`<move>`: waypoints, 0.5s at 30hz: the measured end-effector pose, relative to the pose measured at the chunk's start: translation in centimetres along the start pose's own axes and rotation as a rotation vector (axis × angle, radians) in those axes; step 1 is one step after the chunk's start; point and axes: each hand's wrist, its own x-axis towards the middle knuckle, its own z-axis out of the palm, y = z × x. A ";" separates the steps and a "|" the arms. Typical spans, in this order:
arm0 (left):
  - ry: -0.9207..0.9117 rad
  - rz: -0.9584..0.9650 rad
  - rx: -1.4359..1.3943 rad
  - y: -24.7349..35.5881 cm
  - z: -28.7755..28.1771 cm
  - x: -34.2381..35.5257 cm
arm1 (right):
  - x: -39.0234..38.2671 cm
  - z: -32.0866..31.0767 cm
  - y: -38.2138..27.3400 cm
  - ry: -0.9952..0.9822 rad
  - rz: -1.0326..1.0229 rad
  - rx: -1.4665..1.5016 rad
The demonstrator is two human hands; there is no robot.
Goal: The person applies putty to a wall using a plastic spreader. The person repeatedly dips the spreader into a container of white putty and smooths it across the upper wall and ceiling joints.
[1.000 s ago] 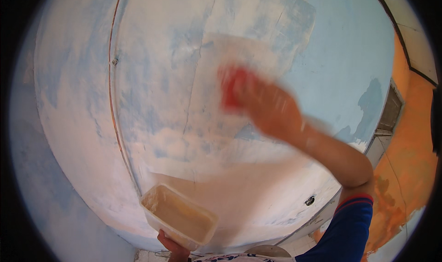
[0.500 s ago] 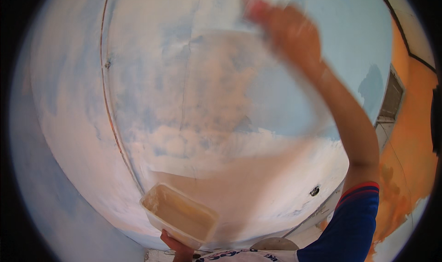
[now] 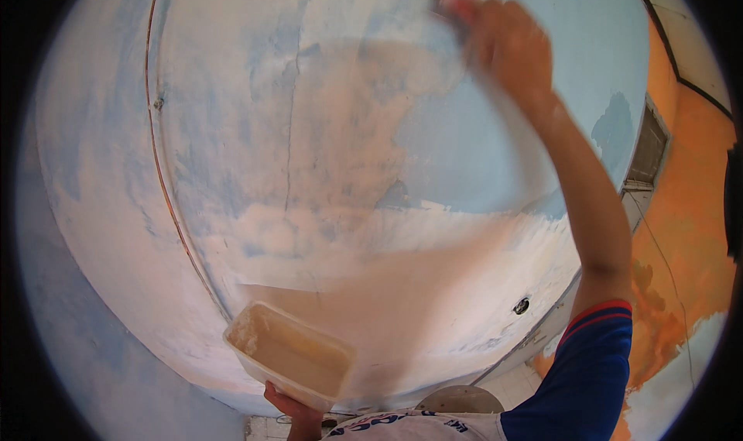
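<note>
hands (image 3: 515, 52) holding red tool (image 3: 458, 3), pale tub (image 3: 303, 350)

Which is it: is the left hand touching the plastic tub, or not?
Touching: the head view shows the left hand against the plastic tub, on its lower outer side.

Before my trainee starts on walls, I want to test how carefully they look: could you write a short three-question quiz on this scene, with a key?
1. Multiple choice: which hand supports the pale rectangular tub? A) left B) right C) both
2. True or false: the red tool is lower in the picture than the tub.
3. Fill in: the wall section at the far right is mainly ______ in colour.

Key:
1. A: the left hand, at the tub's near side.
2. False: the tool is near the picture's top edge, in the raised right hand.
3. Orange.
</note>
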 end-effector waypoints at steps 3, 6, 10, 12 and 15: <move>-0.015 0.013 -0.021 0.5 -1.2 -0.8 | -9.6 -3.6 -10.5 -0.165 -0.159 0.243; -0.046 -0.046 -0.006 0.0 -0.4 -0.7 | -15.2 -10.7 -15.5 -0.356 -0.208 0.502; 0.030 0.017 0.007 0.7 -1.6 -0.9 | -7.8 -10.9 -12.7 -0.364 0.152 0.456; 0.051 -0.017 0.023 0.5 -0.7 -1.0 | -4.4 -8.1 -8.2 -0.056 0.161 0.434; 0.011 -0.043 0.045 0.3 -1.2 -1.0 | -5.9 -5.6 -7.3 -0.108 0.111 0.236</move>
